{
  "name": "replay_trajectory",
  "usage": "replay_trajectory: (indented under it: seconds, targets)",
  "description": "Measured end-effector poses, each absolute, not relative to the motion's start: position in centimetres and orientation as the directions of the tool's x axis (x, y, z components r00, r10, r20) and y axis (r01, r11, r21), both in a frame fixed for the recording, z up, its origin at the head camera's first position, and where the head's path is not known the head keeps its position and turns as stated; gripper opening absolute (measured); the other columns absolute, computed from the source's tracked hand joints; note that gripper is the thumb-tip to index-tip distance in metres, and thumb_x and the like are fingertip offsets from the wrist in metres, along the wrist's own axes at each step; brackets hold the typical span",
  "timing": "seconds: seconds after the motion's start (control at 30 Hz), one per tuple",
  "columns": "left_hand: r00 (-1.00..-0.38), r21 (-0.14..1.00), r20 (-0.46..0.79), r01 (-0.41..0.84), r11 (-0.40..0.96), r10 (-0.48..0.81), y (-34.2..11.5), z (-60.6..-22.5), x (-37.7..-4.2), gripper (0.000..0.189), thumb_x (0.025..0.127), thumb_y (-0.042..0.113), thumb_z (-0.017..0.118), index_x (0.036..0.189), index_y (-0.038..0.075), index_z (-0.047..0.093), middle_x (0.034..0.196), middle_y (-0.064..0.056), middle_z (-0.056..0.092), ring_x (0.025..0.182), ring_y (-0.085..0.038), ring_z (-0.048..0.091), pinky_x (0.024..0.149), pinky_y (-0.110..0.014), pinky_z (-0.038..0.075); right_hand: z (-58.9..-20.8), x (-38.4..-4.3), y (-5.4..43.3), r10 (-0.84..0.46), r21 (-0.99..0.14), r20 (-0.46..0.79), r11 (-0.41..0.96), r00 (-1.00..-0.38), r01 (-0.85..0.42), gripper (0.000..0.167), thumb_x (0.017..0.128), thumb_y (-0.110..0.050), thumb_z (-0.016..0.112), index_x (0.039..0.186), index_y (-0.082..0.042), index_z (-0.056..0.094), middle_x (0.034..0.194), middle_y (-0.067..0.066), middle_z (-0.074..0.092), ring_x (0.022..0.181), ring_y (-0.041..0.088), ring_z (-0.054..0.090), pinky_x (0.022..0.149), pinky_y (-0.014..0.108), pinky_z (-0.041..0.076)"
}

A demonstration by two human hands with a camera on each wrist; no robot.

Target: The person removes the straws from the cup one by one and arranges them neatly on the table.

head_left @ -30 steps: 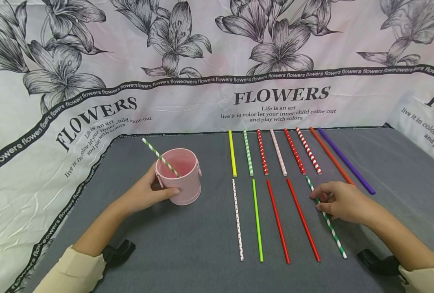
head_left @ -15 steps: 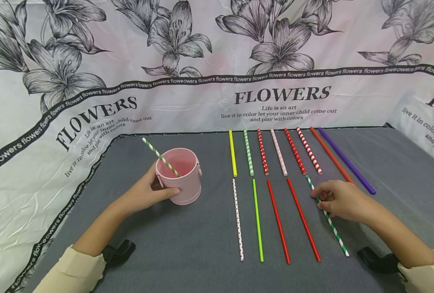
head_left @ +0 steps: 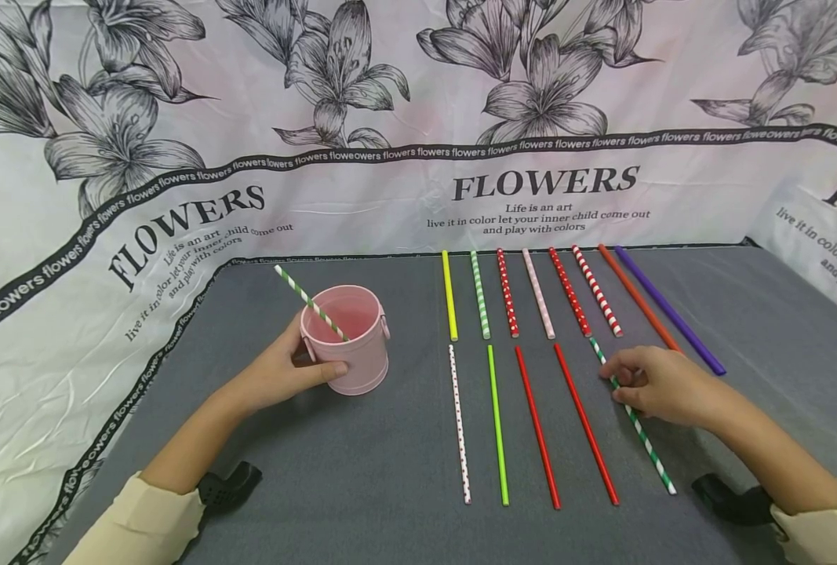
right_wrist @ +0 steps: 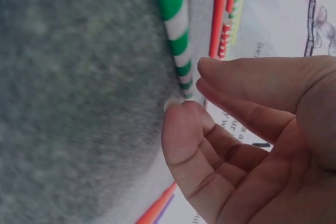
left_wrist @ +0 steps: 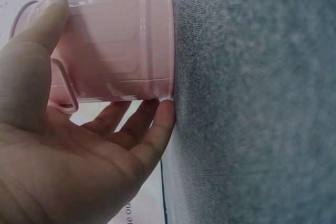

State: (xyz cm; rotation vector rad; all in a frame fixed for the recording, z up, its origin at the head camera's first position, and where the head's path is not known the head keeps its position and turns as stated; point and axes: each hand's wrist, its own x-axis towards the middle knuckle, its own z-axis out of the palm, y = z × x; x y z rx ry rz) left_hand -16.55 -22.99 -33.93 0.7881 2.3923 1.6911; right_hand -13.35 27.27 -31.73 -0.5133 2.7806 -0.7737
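My left hand (head_left: 277, 373) grips a small pink metal bucket (head_left: 362, 357) on the grey cloth, thumb on the near side. In the left wrist view, the fingers reach around the wall of the bucket (left_wrist: 115, 45), by its folded handle. One green-and-white striped paper straw (head_left: 303, 296) leans inside it, its upper end past the rim. On the right, my right hand (head_left: 672, 388) has thumb and index finger curled on either side of another green-and-white striped straw (head_left: 651, 450), which lies along the cloth. In the right wrist view, this straw (right_wrist: 176, 30) runs between the fingertips.
Several straws lie in two rows, among them yellow (head_left: 449, 294), bright green (head_left: 498, 424), plain red (head_left: 538, 428), and red-and-white striped (head_left: 597, 290). Long orange (head_left: 640, 297) and purple (head_left: 668, 310) straws lie at the right. Flower-printed fabric (head_left: 362, 204) stands behind.
The near end of the straw at my right hand has swung slightly to the right. That hand has shifted a little with it; my left hand and the bucket stay put.
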Motion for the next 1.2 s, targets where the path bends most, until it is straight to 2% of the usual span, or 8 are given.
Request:
replay_trajectory:
  seconds: [0.27, 0.47, 0.67, 0.93, 1.2]
  targets:
    - [-0.855, 0.902, 0.211, 0.357, 0.243, 0.473, -23.0, -33.9, -16.5, 0.083, 0.087, 0.007, 0.078, 0.153, 0.019, 0.029, 0.136, -0.010, 0.053, 0.116, -0.031, 0.058, 0.090, -0.038, 0.055, -30.3, -13.9, 26.3, -0.415, -0.476, -0.033, 0.807, -0.909, -0.351, 0.023, 0.089, -0.009, 0.075, 0.110, -0.001, 0.070, 0.087, -0.003, 0.054, 0.068, 0.010, 0.054, 0.054, 0.028, 0.043]
    - [-0.849, 0.902, 0.218, 0.363, 0.232, 0.481, -23.0, -33.9, -16.5, 0.084, 0.087, 0.006, 0.078, 0.153, 0.018, 0.028, 0.137, -0.012, 0.052, 0.116, -0.031, 0.057, 0.089, -0.038, 0.055, -29.1, -14.4, 24.0, -0.446, -0.447, 0.055, 0.789, -0.893, -0.422, 0.020, 0.089, -0.006, 0.073, 0.109, -0.003, 0.071, 0.090, -0.004, 0.062, 0.075, 0.013, 0.058, 0.060, 0.031, 0.048]
    - [-0.842, 0.907, 0.218, 0.362, 0.216, 0.494, -23.0, -33.8, -16.7, 0.085, 0.087, 0.004, 0.078, 0.153, 0.019, 0.027, 0.138, -0.012, 0.052, 0.118, -0.031, 0.057, 0.091, -0.038, 0.054, -27.6, -14.9, 21.0, -0.474, -0.442, 0.101, 0.766, -0.875, -0.466, 0.017, 0.089, -0.001, 0.071, 0.106, -0.002, 0.072, 0.099, 0.005, 0.070, 0.087, 0.023, 0.066, 0.068, 0.039, 0.056]
    - [-0.850, 0.907, 0.203, 0.351, 0.235, 0.486, -23.0, -33.7, -16.6, 0.085, 0.087, 0.007, 0.078, 0.154, 0.020, 0.027, 0.139, -0.011, 0.051, 0.118, -0.030, 0.057, 0.092, -0.037, 0.054, -24.9, -15.7, 16.5, -0.525, -0.459, 0.162, 0.710, -0.836, -0.534, 0.019, 0.088, 0.003, 0.069, 0.106, -0.002, 0.072, 0.101, 0.006, 0.071, 0.090, 0.023, 0.067, 0.075, 0.042, 0.057]
    - [-0.861, 0.905, 0.193, 0.341, 0.252, 0.471, -23.0, -33.9, -16.6, 0.084, 0.087, 0.008, 0.079, 0.153, 0.021, 0.028, 0.138, -0.011, 0.051, 0.116, -0.030, 0.058, 0.090, -0.037, 0.055, -22.9, -16.5, 10.7, -0.590, -0.562, 0.269, 0.545, -0.761, -0.621, 0.023, 0.090, 0.003, 0.068, 0.112, -0.003, 0.071, 0.107, 0.004, 0.070, 0.097, 0.019, 0.066, 0.087, 0.038, 0.055]
